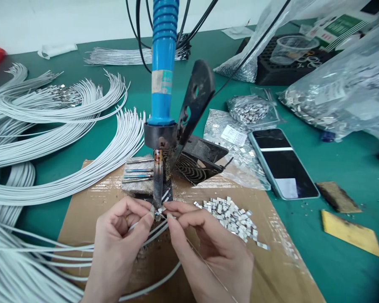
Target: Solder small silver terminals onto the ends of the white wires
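Observation:
A blue-handled soldering iron (164, 54) is clamped upright with its dark tip pointing down. Right under the tip, my left hand (123, 235) is closed, thumb and forefinger pinching the end of a white cable. From the other side my right hand (205, 244) pinches a thin solder wire (208, 266), which trails down across the palm. Between the fingertips of both hands is a small silvery connector piece (161, 209), close to the iron's tip; whether they touch I cannot tell. A loose pile of small white-and-silver connector pieces (230, 216) lies right of my right hand.
Bundles of white cables (107, 168) cover the left side. Cardboard (262, 273) lies under the hands. A black stand bracket (197, 92) holds the iron. To the right are a phone (284, 162), bags of metal parts (344, 88), a yellow sponge (350, 232) and a brown pad (337, 197).

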`<state>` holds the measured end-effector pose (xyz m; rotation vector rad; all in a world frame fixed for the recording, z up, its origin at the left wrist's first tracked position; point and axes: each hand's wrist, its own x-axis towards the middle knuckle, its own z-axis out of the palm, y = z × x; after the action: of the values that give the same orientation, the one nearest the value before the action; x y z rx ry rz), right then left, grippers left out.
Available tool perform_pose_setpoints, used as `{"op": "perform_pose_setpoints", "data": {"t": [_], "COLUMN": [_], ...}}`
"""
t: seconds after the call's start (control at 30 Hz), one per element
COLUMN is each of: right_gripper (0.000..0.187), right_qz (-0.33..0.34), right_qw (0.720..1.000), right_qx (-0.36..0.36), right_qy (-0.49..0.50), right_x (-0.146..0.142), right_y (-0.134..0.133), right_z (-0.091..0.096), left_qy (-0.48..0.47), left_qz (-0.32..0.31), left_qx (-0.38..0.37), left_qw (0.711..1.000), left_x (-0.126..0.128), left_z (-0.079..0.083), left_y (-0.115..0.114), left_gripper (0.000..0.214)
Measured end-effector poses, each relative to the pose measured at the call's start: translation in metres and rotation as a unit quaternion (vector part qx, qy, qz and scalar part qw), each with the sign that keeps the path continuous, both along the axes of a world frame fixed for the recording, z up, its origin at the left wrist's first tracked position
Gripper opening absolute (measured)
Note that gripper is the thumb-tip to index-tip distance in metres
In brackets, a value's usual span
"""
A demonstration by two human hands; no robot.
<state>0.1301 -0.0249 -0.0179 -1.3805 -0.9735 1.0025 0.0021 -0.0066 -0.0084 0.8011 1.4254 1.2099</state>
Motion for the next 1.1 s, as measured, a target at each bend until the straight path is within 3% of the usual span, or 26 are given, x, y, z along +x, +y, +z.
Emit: {"op": "perform_pose_setpoints", "data": {"t": [0.13,0.33,0.9,1.1], "right_gripper": [0.02,0.019,0.022,0.012], "right_qz": [-0.004,-0.004,0.012,-0.004], "right_qw": [1.0,1.0,1.0,0.993], "right_qx": [0.009,0.025,0.004,-0.021], "right_qy": [0.007,-0.009,-0.006,-0.114], "right_x": [0.0,0.0,0.002,0.014], "right_y": [0.001,0.001,-0.003,-0.003], "right_z": [0.001,0.001,-0.004,-0.009], "left_qy": [-0.003,0.005,0.014,0.072], "left_qz": [0.036,-0.017,0.033,0.029], "left_qx": [-0.006,0.006,-0.004,-0.038], "left_qw": [0.999,1.0,0.999,0.996], "left_x": [0.004,-0.003,0.008,0.012], "left_z": [0.003,-0.001,0.004,0.004], "left_y": [0.0,0.001,-0.002,-0.018], "left_gripper": [0.018,0.016,0.016,0.014]}}
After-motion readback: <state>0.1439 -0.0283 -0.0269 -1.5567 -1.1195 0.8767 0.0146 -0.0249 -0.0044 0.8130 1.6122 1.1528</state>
